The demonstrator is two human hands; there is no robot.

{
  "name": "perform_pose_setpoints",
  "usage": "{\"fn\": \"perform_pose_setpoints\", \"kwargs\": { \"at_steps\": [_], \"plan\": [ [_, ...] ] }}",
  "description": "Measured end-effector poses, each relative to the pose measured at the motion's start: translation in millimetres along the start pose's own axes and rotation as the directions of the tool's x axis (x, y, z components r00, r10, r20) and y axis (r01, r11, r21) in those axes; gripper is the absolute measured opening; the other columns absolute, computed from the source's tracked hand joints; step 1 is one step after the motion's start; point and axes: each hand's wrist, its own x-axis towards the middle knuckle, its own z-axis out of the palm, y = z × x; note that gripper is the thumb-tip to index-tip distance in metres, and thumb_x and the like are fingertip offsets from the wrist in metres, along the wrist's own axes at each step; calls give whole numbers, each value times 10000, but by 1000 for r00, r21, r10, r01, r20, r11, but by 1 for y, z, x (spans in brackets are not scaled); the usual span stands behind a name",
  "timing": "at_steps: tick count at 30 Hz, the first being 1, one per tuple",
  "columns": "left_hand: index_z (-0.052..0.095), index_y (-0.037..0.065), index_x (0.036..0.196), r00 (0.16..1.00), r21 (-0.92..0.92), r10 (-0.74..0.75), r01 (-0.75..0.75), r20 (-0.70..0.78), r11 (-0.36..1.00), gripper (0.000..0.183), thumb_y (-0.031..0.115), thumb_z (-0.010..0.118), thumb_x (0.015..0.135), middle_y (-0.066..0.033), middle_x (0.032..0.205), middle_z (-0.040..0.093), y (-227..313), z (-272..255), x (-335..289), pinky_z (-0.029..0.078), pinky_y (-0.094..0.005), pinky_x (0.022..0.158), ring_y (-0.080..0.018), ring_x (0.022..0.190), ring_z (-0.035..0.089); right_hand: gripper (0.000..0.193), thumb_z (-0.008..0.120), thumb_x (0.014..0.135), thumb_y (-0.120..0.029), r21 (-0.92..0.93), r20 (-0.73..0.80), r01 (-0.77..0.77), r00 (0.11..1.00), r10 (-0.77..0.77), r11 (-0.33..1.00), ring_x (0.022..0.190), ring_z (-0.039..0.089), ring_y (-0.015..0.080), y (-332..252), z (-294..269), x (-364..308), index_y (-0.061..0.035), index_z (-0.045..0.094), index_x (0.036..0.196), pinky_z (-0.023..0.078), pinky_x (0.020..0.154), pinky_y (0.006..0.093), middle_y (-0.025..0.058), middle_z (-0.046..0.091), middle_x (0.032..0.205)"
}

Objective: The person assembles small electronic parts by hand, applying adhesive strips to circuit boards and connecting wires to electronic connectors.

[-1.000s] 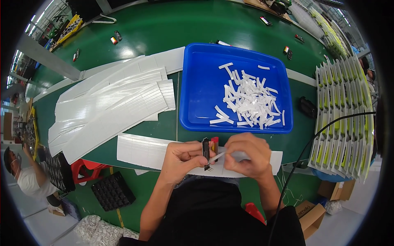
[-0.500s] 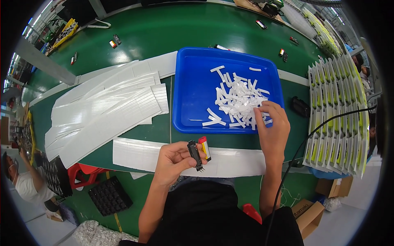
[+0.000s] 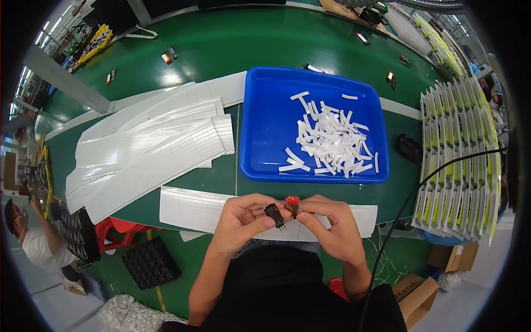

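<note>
My left hand (image 3: 241, 222) is closed on a small black plastic part (image 3: 274, 215) with thin metal pins sticking out of its lower end. Right beside that part, a small battery with a red end (image 3: 292, 201) stands between my two hands, turned end-up. The fingers of my right hand (image 3: 332, 226) pinch the battery from its right side. Whether a white strip is between those fingers is hidden. Beyond the hands, a blue tray (image 3: 251, 127) holds a heap of short white strips (image 3: 332, 141). A white sheet (image 3: 191, 209) lies under the hands along the near table edge.
White sheets (image 3: 149, 138) are piled left of the tray. To the right stand a black object (image 3: 410, 146) and stacked white-and-green holders (image 3: 459, 160), with a black cable (image 3: 442, 164) hanging across. Batteries with black parts (image 3: 167, 58) lie on the far green surface. A person (image 3: 41, 235) sits at far left.
My right hand has come back from the strips in the tray to the battery beside my left hand. The battery has turned so its red end faces up.
</note>
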Motion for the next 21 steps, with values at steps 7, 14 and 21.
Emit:
{"fn": "perform_pose_setpoints", "kwargs": {
  "at_steps": [7,14,21],
  "plan": [
    [651,-91,1061,988,160,153,-153,9,975,318,-145,698,751,-223,1113,646,1,7,4,524,-379,945,-285,1069,640,252,772,737,2,35,-115,16,993,-12,999,801,610,195,-9,7,-6,23,707,979,475,721,275,118,666,913],
    [673,-36,1047,953,-12,299,-300,-56,954,353,-119,743,712,-181,1048,667,-31,10,5,538,-402,912,-306,1048,641,414,857,640,-38,-287,-241,328,885,-399,900,802,610,210,-7,23,-9,-30,722,1031,492,675,293,83,650,914],
    [705,31,974,906,-120,419,-423,-62,898,297,0,816,700,-122,956,681,-38,14,6,551,-409,842,-308,981,652,443,850,650,-55,-410,-146,342,891,-431,846,807,613,227,-26,23,-16,-29,714,1071,529,687,332,75,640,924]
  ]
}}
